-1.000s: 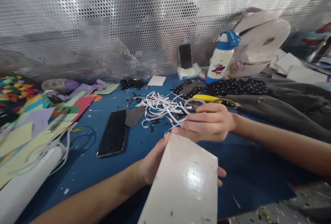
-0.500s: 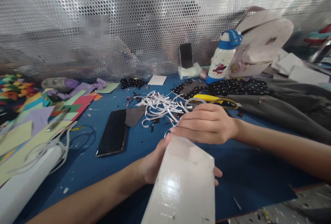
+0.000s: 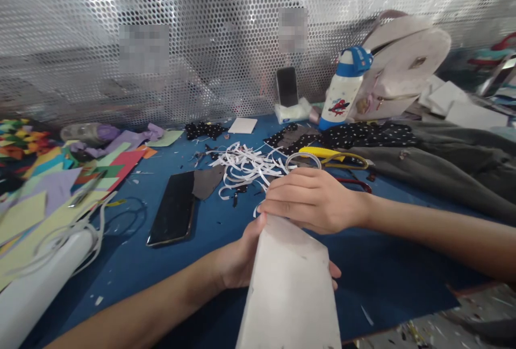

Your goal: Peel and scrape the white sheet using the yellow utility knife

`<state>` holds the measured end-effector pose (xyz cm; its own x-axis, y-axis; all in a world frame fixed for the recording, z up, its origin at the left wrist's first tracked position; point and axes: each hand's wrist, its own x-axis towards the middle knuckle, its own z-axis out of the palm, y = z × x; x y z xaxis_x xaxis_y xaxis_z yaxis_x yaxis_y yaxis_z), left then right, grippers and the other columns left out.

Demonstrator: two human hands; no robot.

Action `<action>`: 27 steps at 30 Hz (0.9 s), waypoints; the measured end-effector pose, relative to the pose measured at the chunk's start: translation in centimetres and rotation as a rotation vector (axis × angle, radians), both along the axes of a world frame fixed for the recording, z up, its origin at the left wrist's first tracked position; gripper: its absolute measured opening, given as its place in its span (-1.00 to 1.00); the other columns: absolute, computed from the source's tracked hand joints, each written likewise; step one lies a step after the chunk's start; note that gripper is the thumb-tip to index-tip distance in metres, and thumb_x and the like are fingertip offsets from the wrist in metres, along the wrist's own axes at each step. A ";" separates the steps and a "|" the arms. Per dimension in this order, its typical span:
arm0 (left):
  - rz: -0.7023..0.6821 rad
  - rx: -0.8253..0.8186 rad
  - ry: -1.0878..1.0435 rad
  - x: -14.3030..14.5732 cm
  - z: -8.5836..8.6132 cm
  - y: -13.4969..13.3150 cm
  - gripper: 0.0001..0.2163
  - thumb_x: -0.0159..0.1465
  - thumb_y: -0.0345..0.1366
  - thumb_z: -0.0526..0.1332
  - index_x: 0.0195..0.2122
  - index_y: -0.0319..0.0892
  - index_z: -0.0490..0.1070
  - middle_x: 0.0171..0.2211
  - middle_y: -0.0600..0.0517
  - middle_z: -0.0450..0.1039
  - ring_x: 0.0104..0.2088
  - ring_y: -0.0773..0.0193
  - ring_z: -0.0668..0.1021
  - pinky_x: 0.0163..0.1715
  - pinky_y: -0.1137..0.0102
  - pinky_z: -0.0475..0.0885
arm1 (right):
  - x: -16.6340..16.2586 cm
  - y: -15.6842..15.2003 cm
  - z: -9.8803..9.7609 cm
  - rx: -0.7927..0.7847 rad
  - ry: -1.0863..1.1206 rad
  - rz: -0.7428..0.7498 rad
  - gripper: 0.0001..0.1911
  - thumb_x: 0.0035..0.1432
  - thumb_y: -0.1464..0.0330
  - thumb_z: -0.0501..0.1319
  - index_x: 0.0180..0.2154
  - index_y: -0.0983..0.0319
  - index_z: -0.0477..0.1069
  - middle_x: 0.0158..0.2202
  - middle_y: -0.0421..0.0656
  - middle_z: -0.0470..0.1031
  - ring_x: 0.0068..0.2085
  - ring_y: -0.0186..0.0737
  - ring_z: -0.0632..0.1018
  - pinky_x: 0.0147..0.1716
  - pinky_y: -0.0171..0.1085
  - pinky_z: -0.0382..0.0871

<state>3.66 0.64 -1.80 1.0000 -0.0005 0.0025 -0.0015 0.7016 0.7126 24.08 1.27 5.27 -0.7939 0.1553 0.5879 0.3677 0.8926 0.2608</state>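
Observation:
A glossy white sheet of card [image 3: 290, 290] stands tilted toward me over the blue mat [image 3: 387, 263]. My left hand [image 3: 242, 257] grips it from underneath, thumb on its left edge and fingertips showing past its right edge. My right hand [image 3: 314, 198] is closed over the sheet's far top edge, fingers curled and pinching it. Just beyond lies a heap of white paper strips [image 3: 245, 166].
A black phone [image 3: 172, 210] lies left of my hands, a white roll [image 3: 36, 290] and coloured paper sheets [image 3: 52, 182] further left. Yellow-handled scissors [image 3: 334, 156], dotted black fabric [image 3: 363, 135], grey cloth [image 3: 447, 171], a blue-capped bottle [image 3: 342, 91] and a bag [image 3: 403, 64] sit right. Perforated metal screen [image 3: 201, 26] behind.
The white sheet has tipped steeper and narrower toward me. My right hand slid slightly left and nearer along its top edge; my left hand kept its grip.

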 end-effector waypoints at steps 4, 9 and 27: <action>-0.006 0.014 0.031 0.0 -0.3 0.1 0.09 -0.03 0.56 0.09 0.17 -0.38 0.44 0.16 -0.26 0.42 0.20 -0.25 0.42 0.24 0.08 0.22 | 0.0 -0.1 0.5 -0.161 0.049 0.053 -0.64 0.44 0.39 -0.04 0.03 0.36 0.47 -0.08 0.02 0.60 0.02 -0.10 0.55 0.01 -0.13 0.43; 0.030 0.011 0.057 -0.1 0.0 -0.1 0.07 0.03 0.56 0.04 0.18 -0.40 0.43 0.19 -0.35 0.38 0.21 -0.28 0.42 0.22 0.07 0.25 | -0.2 -0.7 1.6 -0.401 0.206 0.086 -0.69 0.39 0.48 0.03 0.07 0.35 0.44 -0.05 0.02 0.59 0.02 -0.15 0.53 0.05 -0.15 0.42; 0.087 -0.005 0.052 0.1 1.1 -0.5 -0.05 0.13 0.46 0.11 0.13 -0.41 0.46 0.21 -0.40 0.38 0.22 -0.24 0.43 0.22 0.08 0.25 | -0.7 -1.3 2.0 -0.478 0.314 0.140 -0.82 0.32 0.50 0.24 -0.04 0.30 0.48 -0.18 -0.08 0.61 -0.09 -0.22 0.54 -0.05 -0.21 0.48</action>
<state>3.78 0.10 -0.71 0.9950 0.0861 -0.0499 -0.0253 0.7038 0.7099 23.37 -0.05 7.29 -0.6251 0.3672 0.6887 0.2326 0.9300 -0.2847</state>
